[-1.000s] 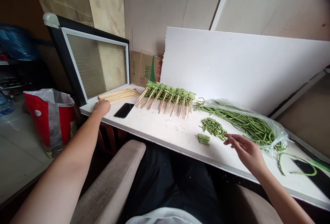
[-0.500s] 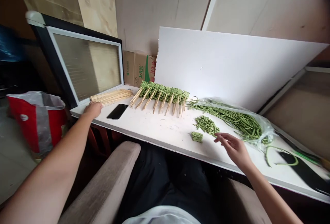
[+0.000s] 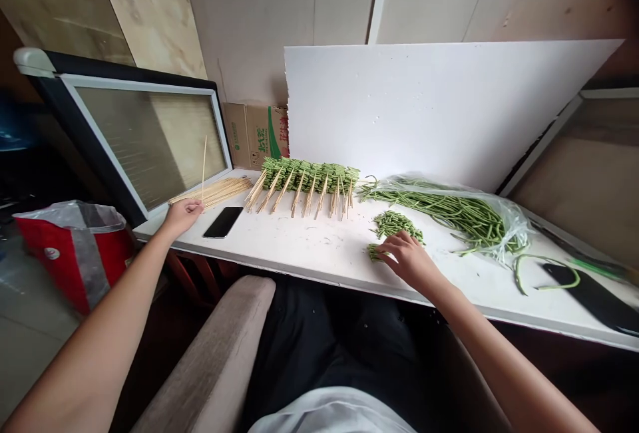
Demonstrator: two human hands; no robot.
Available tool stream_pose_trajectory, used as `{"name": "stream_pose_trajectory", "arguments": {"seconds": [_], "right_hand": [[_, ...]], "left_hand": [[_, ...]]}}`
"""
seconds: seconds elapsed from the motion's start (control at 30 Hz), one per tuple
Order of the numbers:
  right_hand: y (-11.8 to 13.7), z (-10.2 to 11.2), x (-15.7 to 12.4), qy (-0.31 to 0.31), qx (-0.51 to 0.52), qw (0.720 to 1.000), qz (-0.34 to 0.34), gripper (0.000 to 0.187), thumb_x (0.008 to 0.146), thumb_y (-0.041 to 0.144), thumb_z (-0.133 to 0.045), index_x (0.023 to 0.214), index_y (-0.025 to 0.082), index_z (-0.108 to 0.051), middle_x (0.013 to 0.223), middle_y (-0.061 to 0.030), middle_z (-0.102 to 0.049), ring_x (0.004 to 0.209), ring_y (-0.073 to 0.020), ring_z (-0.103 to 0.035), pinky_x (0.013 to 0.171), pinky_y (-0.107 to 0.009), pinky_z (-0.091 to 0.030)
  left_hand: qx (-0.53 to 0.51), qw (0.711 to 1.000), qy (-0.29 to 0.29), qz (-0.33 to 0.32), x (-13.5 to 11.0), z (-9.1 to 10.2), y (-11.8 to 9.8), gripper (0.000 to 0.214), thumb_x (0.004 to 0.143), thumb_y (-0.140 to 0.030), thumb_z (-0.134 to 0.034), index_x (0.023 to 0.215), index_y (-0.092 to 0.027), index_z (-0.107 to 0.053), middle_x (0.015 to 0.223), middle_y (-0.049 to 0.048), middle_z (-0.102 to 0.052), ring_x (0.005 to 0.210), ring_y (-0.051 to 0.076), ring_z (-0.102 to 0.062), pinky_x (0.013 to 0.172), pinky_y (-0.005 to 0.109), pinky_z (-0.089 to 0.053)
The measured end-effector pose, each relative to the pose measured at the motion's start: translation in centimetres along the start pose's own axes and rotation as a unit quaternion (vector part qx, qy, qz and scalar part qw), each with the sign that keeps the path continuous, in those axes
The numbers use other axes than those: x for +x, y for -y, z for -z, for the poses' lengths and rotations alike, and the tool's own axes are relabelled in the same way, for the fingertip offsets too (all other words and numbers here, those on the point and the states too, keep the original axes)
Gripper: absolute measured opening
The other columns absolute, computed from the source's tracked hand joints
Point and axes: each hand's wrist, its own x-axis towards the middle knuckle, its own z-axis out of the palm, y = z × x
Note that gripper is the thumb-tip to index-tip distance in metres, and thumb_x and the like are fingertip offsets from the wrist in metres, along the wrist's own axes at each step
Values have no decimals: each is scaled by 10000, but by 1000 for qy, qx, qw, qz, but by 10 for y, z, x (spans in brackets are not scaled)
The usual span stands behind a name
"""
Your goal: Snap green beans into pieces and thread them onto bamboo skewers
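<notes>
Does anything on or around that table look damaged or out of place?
The white board has a ragged left edge, as if broken. One long bean lies curled by itself near the clear bag, apart from the bunch.

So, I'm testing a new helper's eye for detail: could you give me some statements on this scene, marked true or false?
1. The left hand holds a skewer roughly upright. True.
2. The right hand is on the phone. False: the right hand is at the small bundle of cut beans.
3. The long beans lie partly in a clear plastic bag. True.
4. The red bag is on the table. False: it is beside the table.
</notes>
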Motion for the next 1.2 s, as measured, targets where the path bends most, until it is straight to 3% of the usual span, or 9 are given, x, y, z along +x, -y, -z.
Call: {"name": "stream_pose_trajectory", "arguments": {"seconds": [0.2, 0.4, 0.57, 0.67, 0.77, 0.83, 0.93, 1.07, 1.2], "right_hand": [[-5, -7, 8, 17, 28, 999, -36, 194, 1004, 274, -602, 945, 242, -784, 962, -125, -758, 1017, -356, -597, 825, -443, -499], [-5, -8, 17, 70, 23, 992, -105, 141, 964, 228, -635, 956, 227, -776, 1001, -129, -762, 1040, -353, -603, 773, -382, -463], [1, -9, 21, 85, 11, 989, -118, 216, 957, 129, -559, 899, 187, -758, 989, -150, -740, 1027, -336, -604, 778, -372, -446], [-1, -8, 20, 44, 38, 992, -113, 233, 972, 141, -535, 862, 198, -732, 986, -146, -731, 1001, -327, -606, 801, -387, -455], [-8, 2, 20, -19, 141, 983, -116, 204, 996, 206, -523, 893, 216, -699, 958, -126, -745, 962, -312, -623, 800, -404, -476], [-13, 15, 20, -66, 264, 953, -132, 164, 1007, 311, -563, 932, 223, -679, 920, -105, -757, 911, -291, -656, 783, -401, -501], [-17, 39, 20, -140, 464, 857, -175, 307, 898, 506, -772, 986, 221, -699, 912, -90, -779, 859, -266, -709, 767, -384, -537], [-18, 64, 18, -227, 634, 704, -228, 453, 724, 561, -938, 1015, 245, -794, 955, -72, -800, 859, -226, -711, 766, -345, -551], [-16, 83, 13, -223, 742, 598, -203, 384, 711, 495, -975, 976, 259, -826, 968, -28, -775, 811, -144, -664, 752, -265, -555]], "left_hand": [[-178, 979, 84, -52, -33, -29, -96, 382, 860, -409, -694, 1119, -131, -652, 988, 119, -804, 911, 233, -775, 909, 375, -622], [-251, 940, 188, -135, -80, -67, -181, 248, 894, -346, -663, 1062, -175, -599, 905, 105, -797, 826, 218, -762, 847, 378, -601], [-281, 913, 249, -161, -111, -92, -221, 259, 901, -302, -596, 1115, -161, -559, 714, 17, -713, 677, 181, -687, 710, 320, -537], [-305, 902, 264, -151, -124, -107, -233, 207, 912, -329, -558, 1053, -179, -543, 655, -30, -624, 592, 152, -611, 643, 292, -492], [-314, 894, 285, -146, -137, -120, -238, 184, 940, -362, -522, 1006, -191, -535, 638, -61, -524, 565, 130, -542, 614, 268, -448], [-303, 898, 280, -150, -147, -126, -239, 187, 968, -371, -488, 977, -193, -544, 625, -79, -430, 540, 115, -459, 579, 245, -380], [-238, 927, 225, -184, -165, -126, -243, 249, 1010, -400, -468, 966, -192, -598, 627, -73, -375, 547, 119, -385, 558, 240, -301], [-171, 939, 159, -252, -188, -110, -255, 390, 1055, -504, -462, 937, -192, -664, 651, -39, -480, 577, 131, -416, 582, 253, -328], [-159, 930, 151, -295, -201, -91, -268, 416, 1039, -523, -516, 892, -186, -710, 750, 12, -663, 642, 152, -570, 617, 248, -426]]}}
